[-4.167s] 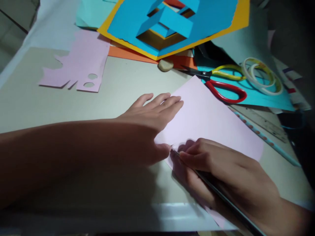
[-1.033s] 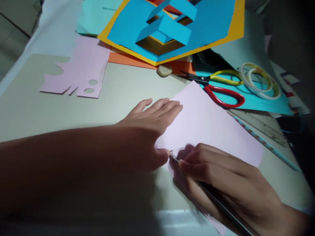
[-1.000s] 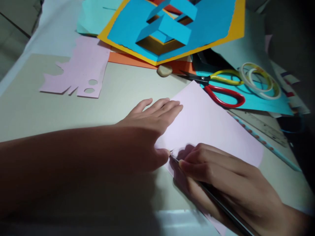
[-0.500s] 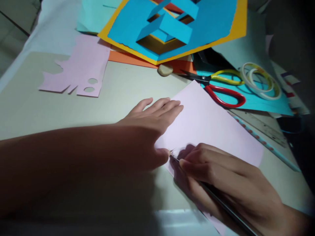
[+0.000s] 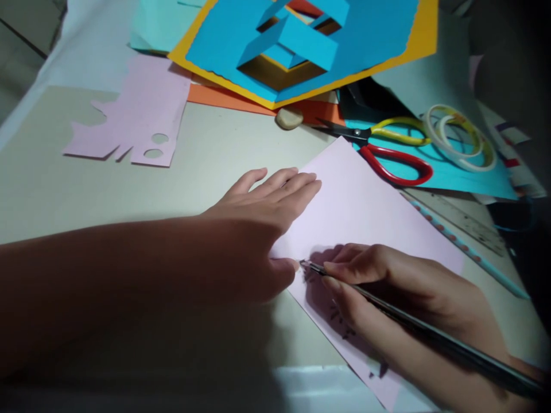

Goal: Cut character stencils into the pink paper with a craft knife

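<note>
Pale pink paper [image 5: 365, 201] lies slanted on the table under both hands. My left hand [image 5: 271, 209] rests flat across its left edge, fingers stretched out and thumb on the paper. A slim dark pen [image 5: 460, 347] with a metallic tip is pinched in my right hand [image 5: 417, 298]. Its tip meets the paper just right of my left thumb. Small dark handwritten marks [image 5: 342, 324] run along the paper's lower left edge, partly shaded by my right hand.
Beyond the paper are scissors [image 5: 398, 152] with yellow and red handles, tape rolls [image 5: 488, 160], a pale stone-like lump [image 5: 289, 119] and a blue-and-yellow pop-up card [image 5: 374, 40]. A cut pink sheet [image 5: 146, 103] lies left. At right are a ruler [image 5: 469, 221] and a dotted turquoise strip [image 5: 495, 269].
My right hand has turned and shifted slightly right, tilting the pen lower and uncovering more written marks. The pen tip has moved slightly right and up. My left hand stays flat.
</note>
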`<state>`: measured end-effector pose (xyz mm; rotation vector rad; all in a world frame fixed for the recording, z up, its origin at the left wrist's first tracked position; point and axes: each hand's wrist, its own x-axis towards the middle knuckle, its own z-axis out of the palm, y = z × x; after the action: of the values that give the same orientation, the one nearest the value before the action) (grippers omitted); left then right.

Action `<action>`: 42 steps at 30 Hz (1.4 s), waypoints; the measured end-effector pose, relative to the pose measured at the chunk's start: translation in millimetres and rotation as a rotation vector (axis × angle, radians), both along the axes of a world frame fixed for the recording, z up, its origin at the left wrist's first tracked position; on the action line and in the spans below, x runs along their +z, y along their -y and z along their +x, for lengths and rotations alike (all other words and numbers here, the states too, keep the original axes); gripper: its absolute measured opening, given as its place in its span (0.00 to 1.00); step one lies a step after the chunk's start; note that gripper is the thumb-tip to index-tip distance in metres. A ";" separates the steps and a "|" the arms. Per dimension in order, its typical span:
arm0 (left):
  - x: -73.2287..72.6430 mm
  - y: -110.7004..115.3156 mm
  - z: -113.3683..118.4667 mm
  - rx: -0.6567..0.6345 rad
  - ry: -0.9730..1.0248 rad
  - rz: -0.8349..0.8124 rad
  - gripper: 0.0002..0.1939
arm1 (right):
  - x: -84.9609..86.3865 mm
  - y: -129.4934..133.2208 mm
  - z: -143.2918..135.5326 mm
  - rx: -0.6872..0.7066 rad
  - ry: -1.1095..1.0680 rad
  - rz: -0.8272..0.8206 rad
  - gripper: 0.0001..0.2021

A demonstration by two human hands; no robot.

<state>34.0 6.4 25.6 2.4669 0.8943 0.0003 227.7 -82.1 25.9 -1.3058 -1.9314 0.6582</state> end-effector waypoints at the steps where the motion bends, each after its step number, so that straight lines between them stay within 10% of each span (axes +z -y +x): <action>1: -0.4 -0.2 -0.2 -0.002 0.001 0.004 0.45 | 0.4 0.7 1.4 -0.006 -0.014 -0.032 0.06; 42: 3.9 -6.5 1.9 -0.043 -0.003 0.002 0.46 | 3.2 1.1 -3.9 0.145 0.065 0.209 0.16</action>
<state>36.0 12.9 29.5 2.4880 0.8433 -0.0174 223.7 -83.1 29.1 -1.0785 -2.1002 0.4730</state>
